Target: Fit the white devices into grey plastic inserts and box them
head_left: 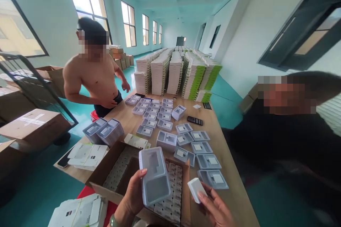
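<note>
Near edge of worktop (234, 198): both hands up over the open carton (112, 170), nothing resting on the wood.
Left hand (131, 198): closed around the lower left side of a grey plastic tray (154, 175), thumb on its front rim; tray held clear of the carton, cavity facing the camera.
Right hand (215, 207): fingers pinched on a small white block (196, 189), thumb on top.
Key relation: block sits just right of the tray's lower right corner, apart, not touching. Tray's long axis runs roughly away from the person, tilted a little left at the top; its larger recess is the lower one, nearest the block.
Nearer hand: right, since it already has the block.
Carton contents: rows of small white packs, probably the same blocks, too small to confirm.
Right edge of worktop: filled trays (210, 170) laid in a row.
Far end: stacked boxes (176, 72); two other people at the left and right sides.
</note>
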The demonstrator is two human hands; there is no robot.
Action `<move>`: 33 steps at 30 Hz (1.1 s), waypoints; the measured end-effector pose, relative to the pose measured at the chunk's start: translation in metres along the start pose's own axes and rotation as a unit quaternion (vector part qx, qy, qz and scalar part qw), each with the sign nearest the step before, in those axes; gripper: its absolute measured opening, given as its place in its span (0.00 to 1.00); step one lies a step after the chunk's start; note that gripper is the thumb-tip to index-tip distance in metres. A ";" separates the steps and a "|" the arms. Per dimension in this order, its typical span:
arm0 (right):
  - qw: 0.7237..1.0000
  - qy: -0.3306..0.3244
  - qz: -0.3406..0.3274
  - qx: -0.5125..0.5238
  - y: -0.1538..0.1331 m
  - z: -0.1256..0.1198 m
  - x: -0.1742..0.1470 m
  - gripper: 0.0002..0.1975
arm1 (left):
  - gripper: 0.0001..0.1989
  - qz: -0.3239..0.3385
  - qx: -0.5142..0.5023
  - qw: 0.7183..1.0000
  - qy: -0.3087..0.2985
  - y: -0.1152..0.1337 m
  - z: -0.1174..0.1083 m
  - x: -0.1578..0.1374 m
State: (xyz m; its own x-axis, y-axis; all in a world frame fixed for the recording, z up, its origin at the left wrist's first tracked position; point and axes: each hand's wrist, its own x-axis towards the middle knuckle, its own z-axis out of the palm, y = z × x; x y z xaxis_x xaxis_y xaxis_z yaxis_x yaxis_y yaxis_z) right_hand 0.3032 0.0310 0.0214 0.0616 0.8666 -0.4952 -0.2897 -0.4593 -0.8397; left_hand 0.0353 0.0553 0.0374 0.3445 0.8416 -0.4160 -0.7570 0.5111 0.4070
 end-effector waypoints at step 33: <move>0.949 0.082 -0.250 -0.172 -0.036 0.064 -0.013 0.24 | 0.28 -0.062 0.148 0.987 -0.011 -0.039 0.032 0.016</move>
State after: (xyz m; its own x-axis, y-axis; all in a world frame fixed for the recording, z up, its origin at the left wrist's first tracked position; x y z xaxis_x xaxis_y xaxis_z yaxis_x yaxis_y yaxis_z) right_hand 0.2518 0.0485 0.0726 0.2651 0.9640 -0.0201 0.1418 -0.0597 -0.9881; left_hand 0.0880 0.0538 0.0407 0.4384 0.7710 -0.4620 -0.5145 0.6367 0.5743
